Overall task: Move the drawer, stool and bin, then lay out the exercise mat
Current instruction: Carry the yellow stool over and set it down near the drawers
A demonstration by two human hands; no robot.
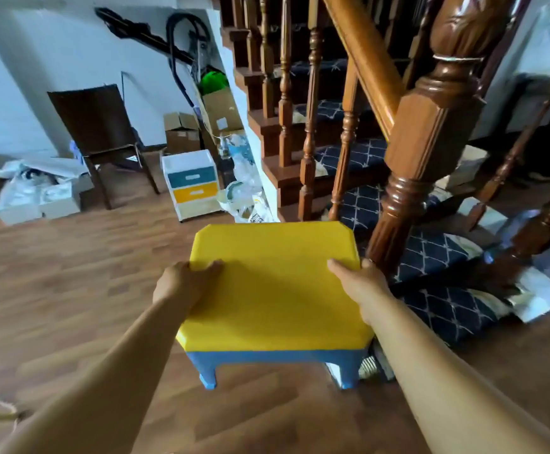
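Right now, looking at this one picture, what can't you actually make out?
- Stool, head view: its far legs are hidden under its yellow seat.
- Left hand and right hand: the fingers curl under the seat edges, out of sight.
- Small drawer cabinet: too far off to see its contents.
- Bin and exercise mat: none clearly visible.
- Clutter under the stairs: blurred; items unclear.

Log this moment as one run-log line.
step: moving stool | left hand: grips stool left edge | right hand: grips right edge | drawer unit: by stairs
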